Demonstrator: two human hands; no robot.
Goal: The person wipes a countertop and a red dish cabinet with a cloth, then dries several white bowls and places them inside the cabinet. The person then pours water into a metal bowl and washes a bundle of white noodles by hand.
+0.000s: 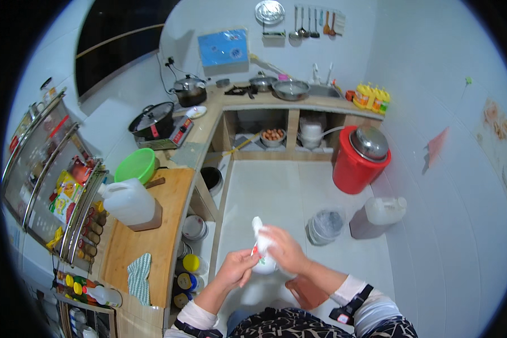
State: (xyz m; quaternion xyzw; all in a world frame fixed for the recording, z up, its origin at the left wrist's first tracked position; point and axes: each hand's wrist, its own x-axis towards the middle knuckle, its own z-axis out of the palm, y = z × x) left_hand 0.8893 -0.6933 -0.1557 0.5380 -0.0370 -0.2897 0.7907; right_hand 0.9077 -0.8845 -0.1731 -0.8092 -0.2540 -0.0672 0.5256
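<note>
My left hand [240,266] grips the edge of a small white dish with a red and green print [265,264], above the floor in front of me. Held against the dish's upper side by my right hand [285,249] is a bunched white cloth or tissue [260,234]; that hand is somewhat blurred. The dish's exact shape is partly hidden by the fingers and the white material. Below the right forearm, a reddish-brown object [306,291] shows near the floor.
To the left, a wooden cutting board [126,253] carries a plastic jug [131,205] and a striped cloth [140,276]. On the floor stand a lined bin [326,228], another jug [376,217] and a red barrel [355,169]. A counter [253,101] runs along the back.
</note>
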